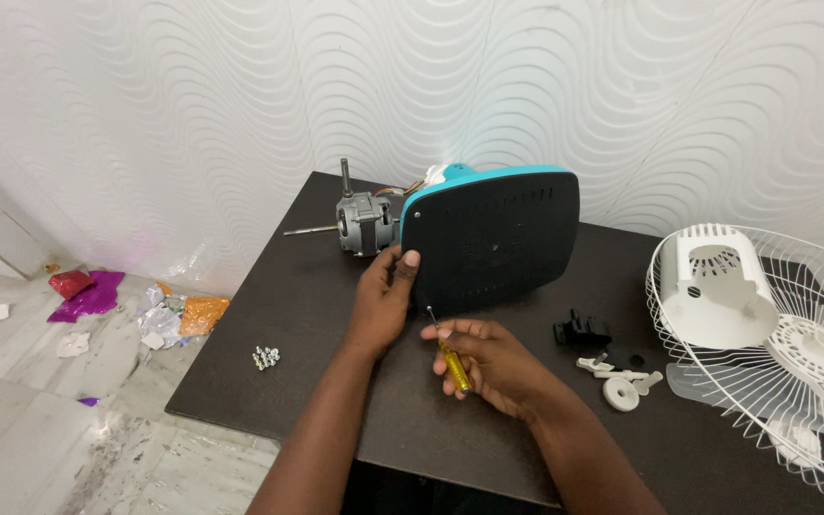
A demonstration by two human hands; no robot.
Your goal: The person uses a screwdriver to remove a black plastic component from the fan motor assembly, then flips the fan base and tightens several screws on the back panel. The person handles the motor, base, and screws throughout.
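Head view: left fingers (pixel 402 265) grip fan base (pixel 490 236); right hand (pixel 488 358) holds screwdriver (pixel 450 355).

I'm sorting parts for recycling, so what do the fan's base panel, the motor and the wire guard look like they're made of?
Base panel: looks like moulded plastic, matt black with a teal rim and slotted vents. Motor: probably bare metal, dull grey casing with a shiny steel-looking shaft. Wire guard: thin rods, likely white-coated metal wire, though plastic can't be ruled out.
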